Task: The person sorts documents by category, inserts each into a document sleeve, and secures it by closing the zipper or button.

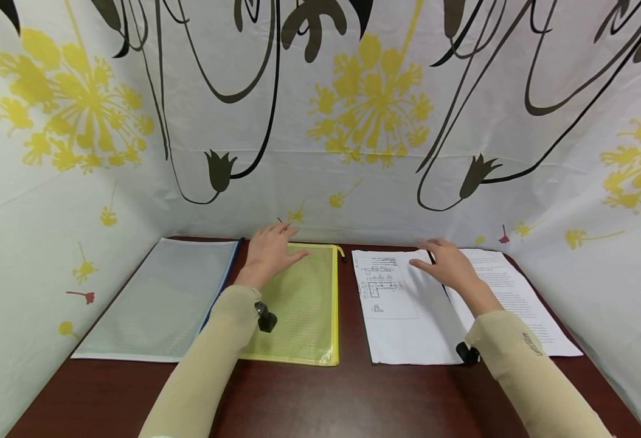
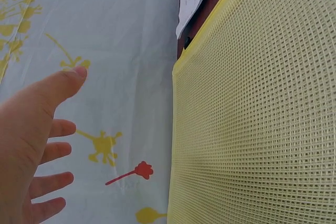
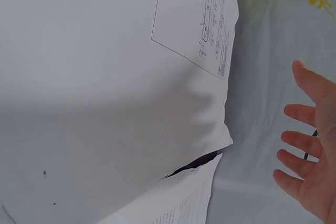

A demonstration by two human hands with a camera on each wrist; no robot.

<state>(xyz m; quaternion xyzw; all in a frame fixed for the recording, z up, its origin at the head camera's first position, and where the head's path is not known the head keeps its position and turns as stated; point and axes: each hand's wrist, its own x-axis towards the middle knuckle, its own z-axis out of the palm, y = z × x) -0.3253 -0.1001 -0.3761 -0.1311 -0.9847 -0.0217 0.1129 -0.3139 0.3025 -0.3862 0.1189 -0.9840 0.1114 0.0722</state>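
My left hand (image 1: 269, 254) is held over the far left corner of a yellow mesh zip pouch (image 1: 309, 304), its fingers spread and nothing in them. In the left wrist view the mesh of that pouch fills the right side, apart from the hand (image 2: 26, 145). Over the far edges of two paper sheets is my right hand (image 1: 447, 264), also with spread fingers and holding nothing. The left sheet (image 1: 402, 334) carries a line drawing; the right sheet (image 1: 517, 298) has printed text. The right wrist view shows the hand (image 3: 320, 156) apart from the papers.
A clear mesh pouch (image 1: 151, 304) with a blue edge lies on the left of the dark wooden table (image 1: 320, 401). White patterned cloth (image 1: 298, 121) hangs behind the table and along both sides. A small dark gap separates the two sheets.
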